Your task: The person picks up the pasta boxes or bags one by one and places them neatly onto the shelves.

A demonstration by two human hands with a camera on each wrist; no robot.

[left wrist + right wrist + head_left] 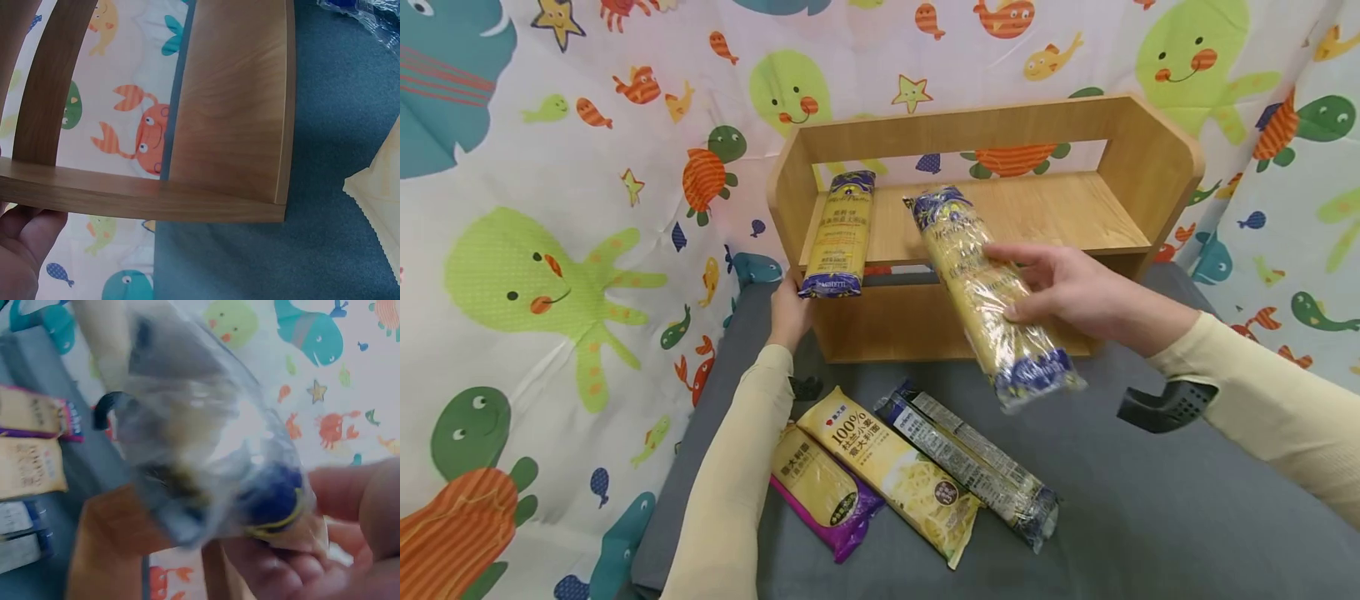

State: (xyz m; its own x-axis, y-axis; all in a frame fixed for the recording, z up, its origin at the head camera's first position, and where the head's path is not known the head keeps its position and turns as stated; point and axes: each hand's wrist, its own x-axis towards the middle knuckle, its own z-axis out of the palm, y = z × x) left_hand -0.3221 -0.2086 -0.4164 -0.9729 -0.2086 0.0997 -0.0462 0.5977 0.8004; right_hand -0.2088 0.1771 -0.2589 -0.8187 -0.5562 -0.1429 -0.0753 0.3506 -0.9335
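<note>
My right hand [1067, 292] grips a clear-and-blue pack of spaghetti [977, 292] by its side, tilted in front of the wooden shelf [1037, 208]. Up close in the right wrist view, the blurred pack's crinkled film [206, 425] hides part of the shelf. With its fingers at the outer edge of the left side panel [125, 197], my left hand [790, 315] holds the shelf; part of this hand is cut off in the left wrist view. Another yellow spaghetti pack [842, 233] lies at the left end of the upper board, its blue end past the front edge.
On the grey surface [1150, 508] in front of the shelf lie a purple-edged pasta pack [820, 483], a cream pasta pack [887, 475] and a dark-blue pack [970, 458] with its label side up. A cloth printed with sea animals [550, 317] hangs behind and at the sides.
</note>
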